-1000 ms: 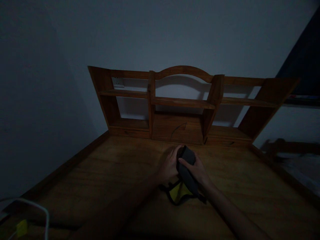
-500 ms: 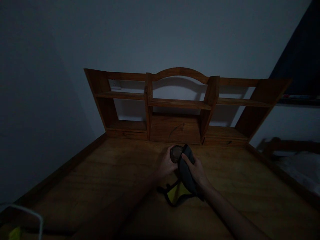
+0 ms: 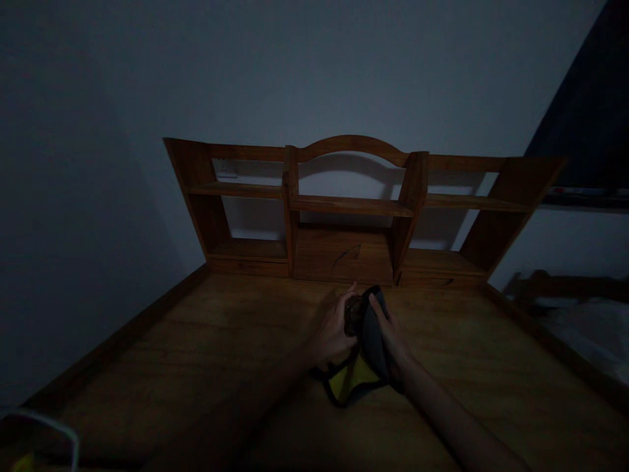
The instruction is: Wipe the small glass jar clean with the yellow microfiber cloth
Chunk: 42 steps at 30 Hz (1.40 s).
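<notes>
Over the wooden desk, my left hand is wrapped around a small, dark, see-through round object that looks like glass. Its exact kind is hard to make out in the dim light. My right hand grips a cloth, grey on one side and yellow on the other, with a black edge. The cloth's upper part is pressed against the right side of the glass-like object. Its lower corner, showing yellow, hangs down below both hands. My left fingers partly cover the object.
A wooden shelf unit stands along the back of the desk, against a pale wall. A white cable and something yellow lie at the lower left. Raised wooden edges border the desk's sides.
The round object has turned in my left hand and now shows less of its round face. Both hands have shifted slightly right, the cloth with them.
</notes>
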Tool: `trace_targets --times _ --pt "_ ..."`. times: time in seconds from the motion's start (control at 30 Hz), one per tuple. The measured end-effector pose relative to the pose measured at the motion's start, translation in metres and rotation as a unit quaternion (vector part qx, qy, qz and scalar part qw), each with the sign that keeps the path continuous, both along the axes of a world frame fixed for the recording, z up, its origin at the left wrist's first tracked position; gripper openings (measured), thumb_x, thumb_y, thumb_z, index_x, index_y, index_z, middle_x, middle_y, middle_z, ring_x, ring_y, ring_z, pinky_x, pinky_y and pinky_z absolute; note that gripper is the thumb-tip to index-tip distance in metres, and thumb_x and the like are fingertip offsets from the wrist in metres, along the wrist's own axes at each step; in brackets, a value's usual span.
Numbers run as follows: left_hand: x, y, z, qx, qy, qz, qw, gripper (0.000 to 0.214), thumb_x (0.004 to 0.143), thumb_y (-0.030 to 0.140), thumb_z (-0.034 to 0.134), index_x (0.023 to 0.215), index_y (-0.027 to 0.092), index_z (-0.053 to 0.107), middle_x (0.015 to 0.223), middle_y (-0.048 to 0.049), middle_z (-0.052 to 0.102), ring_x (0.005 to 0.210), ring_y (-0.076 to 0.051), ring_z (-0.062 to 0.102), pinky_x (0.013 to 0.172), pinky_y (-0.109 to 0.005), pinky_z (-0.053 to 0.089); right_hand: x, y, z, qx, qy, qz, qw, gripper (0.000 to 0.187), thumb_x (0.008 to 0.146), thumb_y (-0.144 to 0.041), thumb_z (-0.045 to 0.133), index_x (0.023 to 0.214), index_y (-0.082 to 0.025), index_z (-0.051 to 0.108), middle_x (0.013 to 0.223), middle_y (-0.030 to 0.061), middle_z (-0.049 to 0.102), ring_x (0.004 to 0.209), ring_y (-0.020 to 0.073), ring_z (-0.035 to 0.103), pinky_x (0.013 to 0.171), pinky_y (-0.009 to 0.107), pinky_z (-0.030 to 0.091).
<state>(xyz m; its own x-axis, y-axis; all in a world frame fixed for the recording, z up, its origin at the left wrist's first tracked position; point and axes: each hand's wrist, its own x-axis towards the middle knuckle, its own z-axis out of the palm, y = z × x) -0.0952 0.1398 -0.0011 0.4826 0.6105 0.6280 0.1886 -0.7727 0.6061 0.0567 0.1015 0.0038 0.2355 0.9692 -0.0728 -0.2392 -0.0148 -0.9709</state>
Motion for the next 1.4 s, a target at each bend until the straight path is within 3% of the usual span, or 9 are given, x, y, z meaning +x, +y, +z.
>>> trace_targets --times 0.17,0.37,0.57,0.87,0.97,1.1,1.3,1.4 --pt "-0.003 -0.004 0.006 0.060 0.048 -0.017 0.997 0.086 0.069 0.017 0.066 0.145 0.020 0.024 0.155 -0.0108 0.023 0.141 -0.025 0.027 0.116 -0.046 0.026 -0.002 -0.003 0.005 -0.013 0.043 0.016 0.999 0.057 0.078 -0.062 0.062 0.121 -0.023 0.061 0.110 0.0057 0.069 0.090 0.0247 0.068 0.077 0.035 0.056" --pt "-0.005 -0.011 0.008 0.073 0.089 -0.018 0.993 0.089 0.073 0.009 0.056 0.150 0.020 0.012 0.155 -0.0081 0.022 0.140 -0.022 0.028 0.116 -0.041 0.029 -0.003 0.000 0.000 -0.022 -0.005 0.014 1.000 0.059 0.074 -0.059 0.069 0.119 -0.022 0.060 0.094 0.0068 0.072 0.074 0.0248 0.069 0.065 0.035 0.056" --pt "0.001 -0.009 0.001 0.067 0.058 0.031 0.996 0.080 0.082 0.018 0.056 0.149 0.021 0.013 0.154 -0.0089 0.026 0.138 -0.022 0.033 0.113 -0.041 0.033 -0.007 0.001 -0.003 0.044 -0.063 0.030 0.997 0.056 0.073 -0.049 0.074 0.119 -0.022 0.056 0.108 0.0061 0.069 0.092 0.0230 0.067 0.077 0.032 0.055" --pt "0.001 -0.001 -0.007 -0.051 -0.040 0.029 0.998 0.086 0.072 0.025 0.071 0.143 0.020 0.023 0.144 -0.0121 0.040 0.130 -0.023 0.044 0.109 -0.039 0.038 -0.012 -0.005 0.010 0.078 -0.119 0.052 0.988 0.064 0.067 -0.038 0.080 0.122 -0.022 0.052 0.114 0.0078 0.066 0.099 0.0244 0.065 0.084 0.036 0.054" --pt "0.002 0.001 -0.010 -0.101 -0.075 0.051 0.991 0.072 0.076 0.024 0.067 0.138 0.020 0.030 0.137 -0.0114 0.047 0.124 -0.022 0.050 0.105 -0.039 0.041 -0.010 -0.003 0.008 0.096 -0.148 0.051 0.983 0.068 0.064 -0.037 0.083 0.123 -0.021 0.053 0.116 0.0076 0.066 0.103 0.0241 0.064 0.091 0.037 0.051" --pt "0.005 0.005 -0.011 -0.184 -0.120 0.088 0.971 0.055 0.080 0.024 0.063 0.129 0.020 0.038 0.124 -0.0103 0.056 0.109 -0.019 0.059 0.097 -0.037 0.047 -0.008 -0.002 0.007 0.084 -0.143 0.052 0.985 0.068 0.066 -0.040 0.081 0.126 -0.022 0.054 0.116 0.0070 0.066 0.100 0.0241 0.065 0.088 0.037 0.053" --pt "0.009 0.016 -0.019 -0.218 -0.176 0.075 0.957 0.084 0.056 0.025 0.084 0.125 0.017 0.037 0.123 -0.0124 0.056 0.109 -0.022 0.059 0.095 -0.038 0.048 -0.006 0.000 0.006 0.060 -0.075 0.045 0.994 0.047 0.073 -0.047 0.074 0.109 -0.018 0.065 0.105 0.0076 0.070 0.089 0.0242 0.067 0.075 0.032 0.054" --pt "0.009 0.018 -0.019 -0.234 -0.194 0.062 0.951 0.084 0.056 0.023 0.084 0.124 0.017 0.036 0.122 -0.0124 0.057 0.109 -0.021 0.059 0.095 -0.037 0.048 -0.005 -0.001 0.004 0.043 -0.022 0.042 0.998 0.048 0.074 -0.047 0.073 0.111 -0.018 0.065 0.104 0.0075 0.070 0.082 0.0226 0.067 0.069 0.030 0.053"
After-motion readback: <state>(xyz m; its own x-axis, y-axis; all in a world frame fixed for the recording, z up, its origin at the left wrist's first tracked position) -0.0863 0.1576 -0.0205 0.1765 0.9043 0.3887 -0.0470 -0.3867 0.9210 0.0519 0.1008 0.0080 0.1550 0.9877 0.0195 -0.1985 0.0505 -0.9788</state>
